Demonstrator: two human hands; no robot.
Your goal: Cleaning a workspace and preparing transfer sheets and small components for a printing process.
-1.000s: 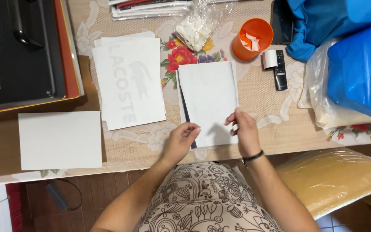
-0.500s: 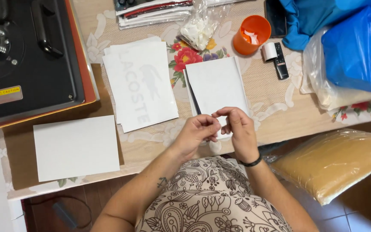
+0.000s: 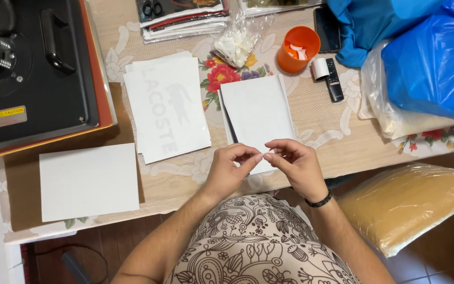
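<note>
Both hands pinch the near edge of a white sheet on the table.

Left hand (image 3: 228, 171) and right hand (image 3: 296, 164) meet fingertip to fingertip, gripping the sheet (image 3: 258, 115). At 10 o'clock, a yellow triangle label (image 3: 4, 117) on the black press (image 3: 32, 68); at 2 o'clock, a blue bag (image 3: 427, 63).

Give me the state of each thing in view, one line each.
Left hand: fingertips pinched at the sheet's near edge.
Right hand: pinched too, fingertips meeting the left's.
White sheet: flat on the table, dark layer showing at its left edge.
Printed sheet: flat, on a stack.
Blank sheet: flat, untouched.
Heat press: closed.
Orange cup: upright, scraps inside.
Remote: lying flat.
Blue bag: bulging full.
</note>
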